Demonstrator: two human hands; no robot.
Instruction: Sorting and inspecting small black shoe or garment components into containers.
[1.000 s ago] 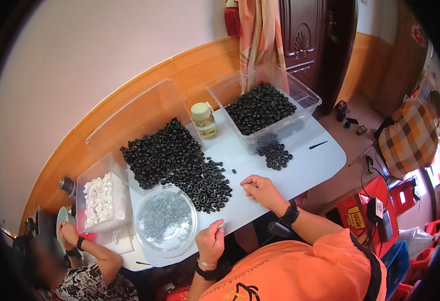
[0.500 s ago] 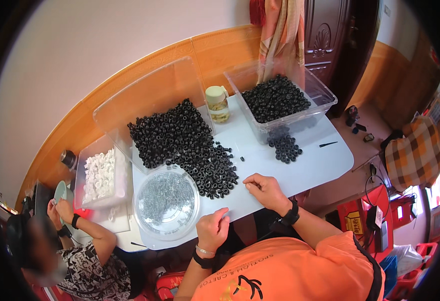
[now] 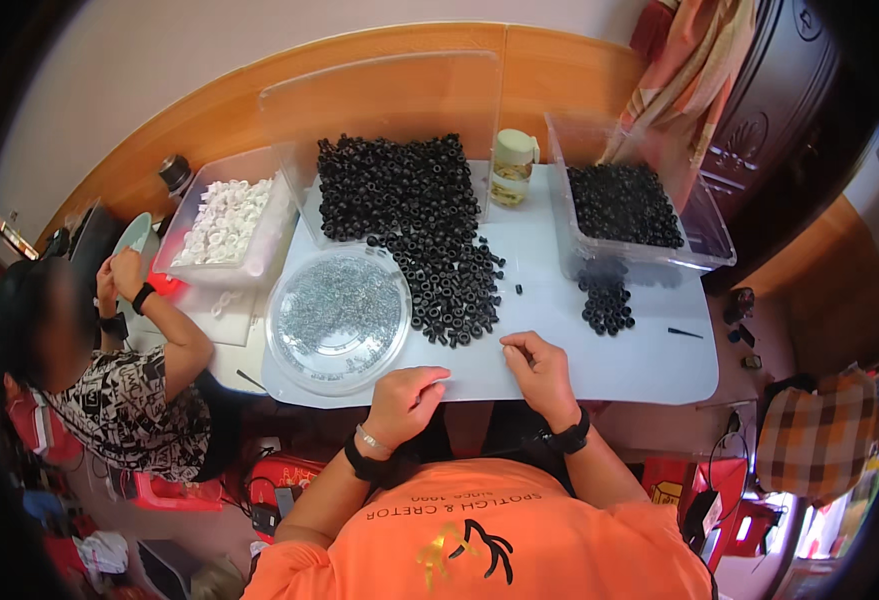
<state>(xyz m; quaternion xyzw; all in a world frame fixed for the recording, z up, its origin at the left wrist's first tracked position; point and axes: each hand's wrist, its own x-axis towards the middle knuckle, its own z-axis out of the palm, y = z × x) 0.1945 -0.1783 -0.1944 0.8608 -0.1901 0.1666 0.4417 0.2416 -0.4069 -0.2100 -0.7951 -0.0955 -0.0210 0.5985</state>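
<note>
My left hand (image 3: pixel 406 403) is at the table's front edge, close to a round clear dish (image 3: pixel 289 352) of tiny silvery pieces. Its fingers are curled, and a small pale spot shows at the fingertips, too small to name. To its right, over the table edge, my right hand (image 3: pixel 541 380) is closed too, thumb near the index finger; whatever it may hold is hidden. Ahead of both hands spreads a heap of small black ring-shaped parts (image 3: pixel 454 300), spilling from a clear bin (image 3: pixel 384 75). A single black part (image 3: pixel 519 289) lies apart from the heap.
At the right, a clear bin (image 3: pixel 649 255) holds more black parts, with a small pile (image 3: pixel 607 305) before it. A lidded jar (image 3: pixel 512 168) stands between the bins. White rings (image 3: pixel 221 225) fill a tub at left, beside a co-worker (image 3: pixel 139 410). A dark thin tool (image 3: pixel 685 333) lies at right.
The view has swung, so the whole table appears shifted and turned. Both my hands stay near the table's front edge with fingers curled; nothing is visibly picked up or put down.
</note>
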